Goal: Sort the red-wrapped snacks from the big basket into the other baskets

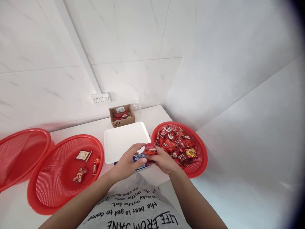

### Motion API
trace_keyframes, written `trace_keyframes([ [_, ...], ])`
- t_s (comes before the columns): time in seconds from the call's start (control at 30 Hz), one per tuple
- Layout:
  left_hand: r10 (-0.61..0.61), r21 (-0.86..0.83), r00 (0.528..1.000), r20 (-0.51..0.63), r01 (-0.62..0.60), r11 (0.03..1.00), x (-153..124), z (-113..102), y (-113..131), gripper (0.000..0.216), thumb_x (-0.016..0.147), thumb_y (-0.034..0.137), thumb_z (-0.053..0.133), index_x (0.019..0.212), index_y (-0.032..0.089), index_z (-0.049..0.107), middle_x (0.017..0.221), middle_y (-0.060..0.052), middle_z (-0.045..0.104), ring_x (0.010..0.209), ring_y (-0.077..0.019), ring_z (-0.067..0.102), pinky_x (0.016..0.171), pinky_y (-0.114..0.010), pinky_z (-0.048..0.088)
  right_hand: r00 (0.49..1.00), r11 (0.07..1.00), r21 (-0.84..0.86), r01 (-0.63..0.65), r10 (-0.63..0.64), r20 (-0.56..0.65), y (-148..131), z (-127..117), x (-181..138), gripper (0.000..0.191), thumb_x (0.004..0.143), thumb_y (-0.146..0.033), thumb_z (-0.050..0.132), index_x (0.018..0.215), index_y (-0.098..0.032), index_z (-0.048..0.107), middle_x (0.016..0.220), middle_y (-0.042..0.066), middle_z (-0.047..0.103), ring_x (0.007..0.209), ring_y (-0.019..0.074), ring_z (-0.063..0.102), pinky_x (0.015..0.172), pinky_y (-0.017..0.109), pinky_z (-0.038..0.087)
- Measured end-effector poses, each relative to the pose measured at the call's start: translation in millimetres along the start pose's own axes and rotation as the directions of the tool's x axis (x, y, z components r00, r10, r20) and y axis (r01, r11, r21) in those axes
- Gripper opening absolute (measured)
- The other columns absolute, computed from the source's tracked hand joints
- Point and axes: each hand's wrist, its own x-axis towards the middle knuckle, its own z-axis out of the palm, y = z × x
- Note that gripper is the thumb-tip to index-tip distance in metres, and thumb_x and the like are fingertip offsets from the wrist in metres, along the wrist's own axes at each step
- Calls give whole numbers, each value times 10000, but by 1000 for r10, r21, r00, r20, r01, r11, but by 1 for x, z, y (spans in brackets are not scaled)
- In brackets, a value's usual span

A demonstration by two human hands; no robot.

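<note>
My right hand (pixel 164 160) is closed around small red wrapped packets (pixel 150 148), held above the front right of a scale. Beside it, my left hand (pixel 128 162) has its thumb and fingers apart, with the index fingertip at the packets' left edge. The scale has a white plate (pixel 126 140) and a blue keypad (pixel 139 157), partly hidden by my hands. To the right, a red mesh basket (pixel 202 159) holds many red wrapped packets and one yellow one. Another red basket (pixel 43 184), on the left, contains a few packets lying apart.
Behind the scale, a small cardboard box (pixel 122 122) contains red packets, with clear plastic (pixel 136 105) beside it. A further red basket (pixel 35 132) stands at the far left. A wall socket (pixel 100 98) is above the white table (pixel 152 111); walls stand behind and right.
</note>
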Motion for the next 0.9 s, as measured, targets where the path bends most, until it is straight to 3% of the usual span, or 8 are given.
trace_keyframes([
  [0.07, 11, -69, 1000, 1, -11, 998, 2, 2, 5, 369, 854, 370, 528, 1198, 239, 556, 1249, -77, 569, 1154, -217, 512, 1003, -377, 403, 996, 992, -125, 5, 6, 88, 5, 10, 4, 216, 636, -268, 736, 799, -166, 641, 649, -37, 575, 571, 88, 492, 536, 225, 383],
  [0.17, -130, -216, 991, -1, 127, 968, 1, 3, 3, 342, 871, 406, 487, 1135, 210, 576, 1075, -63, 641, 999, -205, 587, 903, -368, 461, 990, 973, -229, 39, -6, 143, 10, 16, 6, 217, 716, -333, 689, 856, -179, 629, 702, -26, 581, 640, 112, 520, 567, 238, 414],
  [0.3, -229, -245, 963, -141, 190, 951, -3, 0, -4, 336, 843, 448, 526, 1020, 169, 589, 918, -44, 655, 843, -177, 593, 768, -303, 472, 987, 983, -181, 42, -13, 160, 11, 16, 0, 387, 753, -464, 662, 1042, -218, 588, 793, -14, 594, 709, 123, 550, 623, 253, 438],
  [0.37, -275, -242, 940, -201, 224, 944, -5, -2, -6, 341, 821, 476, 549, 955, 164, 581, 776, -9, 621, 666, -138, 555, 622, -261, 449, 990, 988, -149, 43, -22, 143, 13, 15, -2, 411, 774, -536, 608, 1033, -217, 598, 789, -4, 600, 707, 127, 555, 625, 256, 435],
  [0.47, -332, -341, 936, -118, 276, 899, -6, -5, -3, 369, 793, 493, 579, 955, 162, 560, 648, 46, 536, 471, -77, 413, 472, -220, 357, 996, 992, -118, 42, -33, 80, 16, 16, -1, 390, 781, -566, 581, 932, -209, 625, 780, 5, 608, 707, 136, 561, 597, 248, 421],
  [0.7, -276, -427, 960, -45, 231, 874, -10, -10, 10, 309, 778, 380, 635, 988, 156, 596, 742, 15, 574, 513, -64, 394, 478, -194, 347, 997, 992, -108, 72, -68, 43, 13, 21, -4, 371, 750, -558, 619, 879, -210, 617, 752, -8, 595, 656, 127, 536, 550, 228, 397],
  [0.83, -197, -368, 979, 57, 204, 907, -12, -13, 19, 249, 785, 282, 633, 1015, 187, 646, 797, -4, 617, 727, -128, 537, 702, -246, 447, 995, 976, -197, 95, -87, 47, 8, 23, -6, 417, 735, -603, 603, 816, -194, 594, 620, -36, 527, 525, 96, 437, 472, 215, 337],
  [0.9, -211, -343, 975, 65, 220, 913, -13, -14, 19, 288, 769, 278, 648, 1045, 196, 643, 791, -1, 610, 729, -135, 543, 713, -261, 451, 994, 972, -211, 107, -105, 21, 5, 24, -7, 427, 728, -614, 601, 756, -188, 577, 583, -45, 490, 496, 88, 398, 452, 214, 316],
])
